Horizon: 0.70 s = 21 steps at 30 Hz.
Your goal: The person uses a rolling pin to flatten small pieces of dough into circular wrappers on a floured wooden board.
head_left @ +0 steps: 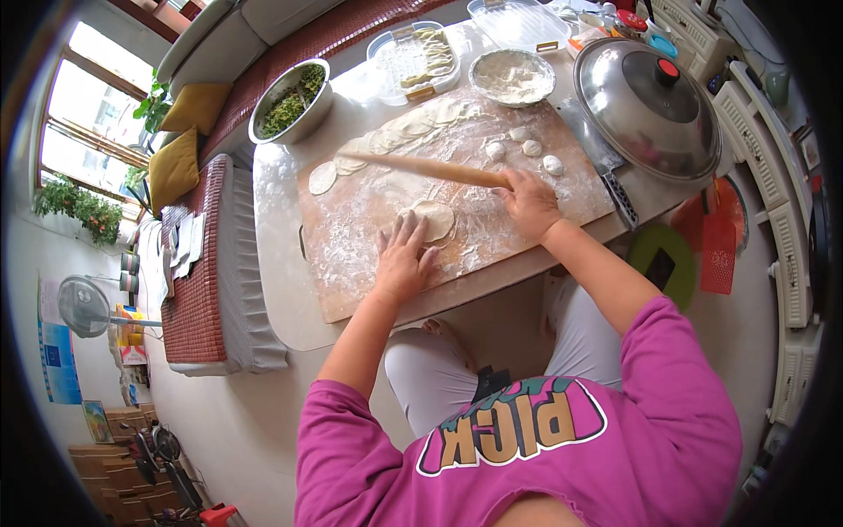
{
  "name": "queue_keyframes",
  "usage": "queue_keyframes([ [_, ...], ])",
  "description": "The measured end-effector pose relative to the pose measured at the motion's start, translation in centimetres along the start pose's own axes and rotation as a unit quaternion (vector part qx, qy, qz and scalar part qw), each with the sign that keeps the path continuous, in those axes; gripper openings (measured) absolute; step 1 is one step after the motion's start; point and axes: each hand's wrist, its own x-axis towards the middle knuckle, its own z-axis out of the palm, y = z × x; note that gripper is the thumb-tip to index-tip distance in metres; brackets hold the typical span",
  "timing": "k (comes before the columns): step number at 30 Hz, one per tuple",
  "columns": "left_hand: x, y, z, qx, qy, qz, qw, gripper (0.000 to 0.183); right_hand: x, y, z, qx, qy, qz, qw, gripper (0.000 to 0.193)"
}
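Observation:
My right hand [531, 207] is closed round the near end of a tapered wooden rolling pin [430, 169], whose other end points left above the board. Fingers spread, my left hand [404, 261] lies on the left edge of a round dough wrapper [436, 220]. Flour covers much of the wooden board [351, 281] under both hands. Beyond the pin, a row of overlapping finished wrappers [395, 134] runs along the far left side, with a single wrapper [322, 178] at its near end. Several small dough pieces [531, 147] sit on the board's right part.
A metal bowl of chopped green filling [303, 125] stands far left. Behind the board are a plastic container with dumplings [430, 57], a bowl of flour [527, 63] and a clear lid [514, 22]. A large domed pan lid [641, 114] and a knife with a patterned handle [621, 200] lie right.

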Motion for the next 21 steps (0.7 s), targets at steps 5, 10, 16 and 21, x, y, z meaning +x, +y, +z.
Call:
queue_keyframes([
  [5, 4.1, 0.7, -0.3, -0.066, 0.096, -0.093, 0.989, 0.045, -0.9, 1.4, 0.5, -0.02, 0.091, -0.026, 0.995, 0.027],
  [10, 7.5, -0.7, -0.6, -0.068, 0.021, -0.151, 0.986, 0.024, -0.6, 0.9, 0.8, -0.017, 0.053, 0.015, 0.998, 0.029],
  [16, 7.9, -2.0, 0.7, -0.33, 0.055, -0.154, 0.93, 0.017, -0.5, 1.9, 0.8, -0.003, 0.074, 0.006, 0.997, 0.026],
  [21, 7.1, -5.6, -0.8, -0.658, 0.132, -0.197, 0.715, 0.026, -0.4, 1.7, 0.9, 0.002, 0.072, 0.003, 0.997, 0.025],
])
